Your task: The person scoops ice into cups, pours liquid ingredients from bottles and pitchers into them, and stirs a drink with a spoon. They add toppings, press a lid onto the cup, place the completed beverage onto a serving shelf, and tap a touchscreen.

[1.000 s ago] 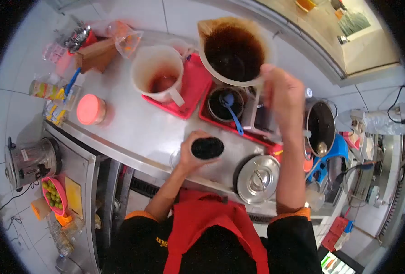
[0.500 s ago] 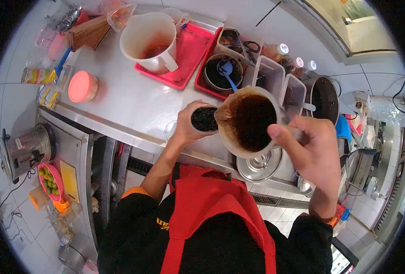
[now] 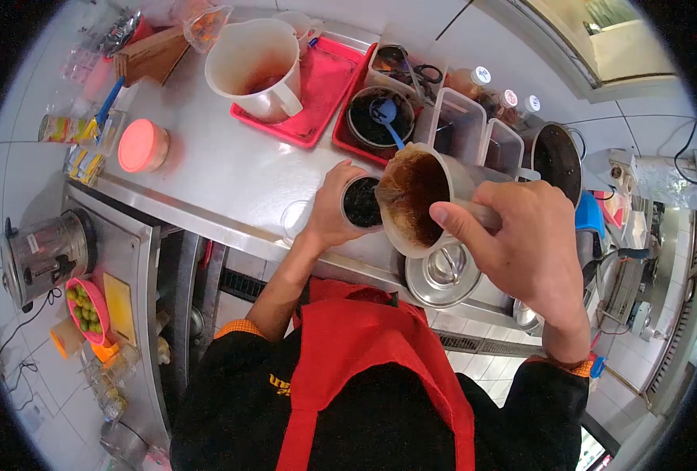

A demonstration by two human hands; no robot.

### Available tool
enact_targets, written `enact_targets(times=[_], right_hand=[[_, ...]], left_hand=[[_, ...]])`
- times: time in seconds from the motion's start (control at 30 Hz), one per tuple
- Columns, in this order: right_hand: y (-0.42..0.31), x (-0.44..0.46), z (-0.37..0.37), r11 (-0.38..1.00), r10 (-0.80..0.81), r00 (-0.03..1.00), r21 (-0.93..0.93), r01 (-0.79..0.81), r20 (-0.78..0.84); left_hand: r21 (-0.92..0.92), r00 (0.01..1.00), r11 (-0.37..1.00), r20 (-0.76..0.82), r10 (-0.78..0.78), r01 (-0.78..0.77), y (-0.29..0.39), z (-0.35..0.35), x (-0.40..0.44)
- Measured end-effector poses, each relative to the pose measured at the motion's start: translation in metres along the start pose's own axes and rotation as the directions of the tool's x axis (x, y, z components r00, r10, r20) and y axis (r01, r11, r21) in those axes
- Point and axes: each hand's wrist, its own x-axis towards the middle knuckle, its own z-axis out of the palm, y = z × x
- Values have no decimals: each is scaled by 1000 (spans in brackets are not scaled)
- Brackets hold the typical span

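My left hand [image 3: 332, 206] is closed round a clear cup [image 3: 362, 202] with dark, nearly black contents. In my right hand [image 3: 513, 243] is the handle of a whitish plastic pitcher [image 3: 462, 182], tilted toward the cup, its spout at the cup's rim. Brown liquid residue coats the pitcher's inside. Whether liquid is flowing at the spout I cannot tell. Behind the pitcher, a bowl of dark contents [image 3: 362, 129] holds a blue spoon [image 3: 387, 118]. A metal lid [image 3: 442, 276] lies below the pitcher, near the counter's front edge.
A large white pitcher [image 3: 246, 67] stands on a red tray [image 3: 325, 102] at the back of the steel counter [image 3: 215, 169]. Clear containers [image 3: 457, 118], lidded bottles [image 3: 470, 80] and a metal pot [image 3: 556, 157] line the right side. A pink-lidded tub [image 3: 142, 146] sits left.
The pitcher has tipped further toward the cup, and less dark liquid shows inside it. My left hand and the cup have shifted slightly right.
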Motion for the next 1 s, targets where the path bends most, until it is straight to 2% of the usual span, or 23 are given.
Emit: enact_targets(times=[0.47,0.73,0.93,1.0], right_hand=[[1,-7,-9,988,-37,999,-146,40,19],[3,-9,-14,990,-35,999,-138,39,29],[5,-9,-14,988,-68,998,-136,68,2],[6,-9,-15,987,-72,997,-147,72,4]], left_hand=[[-36,1000,999,-6,-4,4,21,14,8],[7,1000,1000,12,15,-15,25,11,9],[-193,989,974,-63,-136,122,30,14,11],[-40,1000,999,-14,-25,25,26,11,10]])
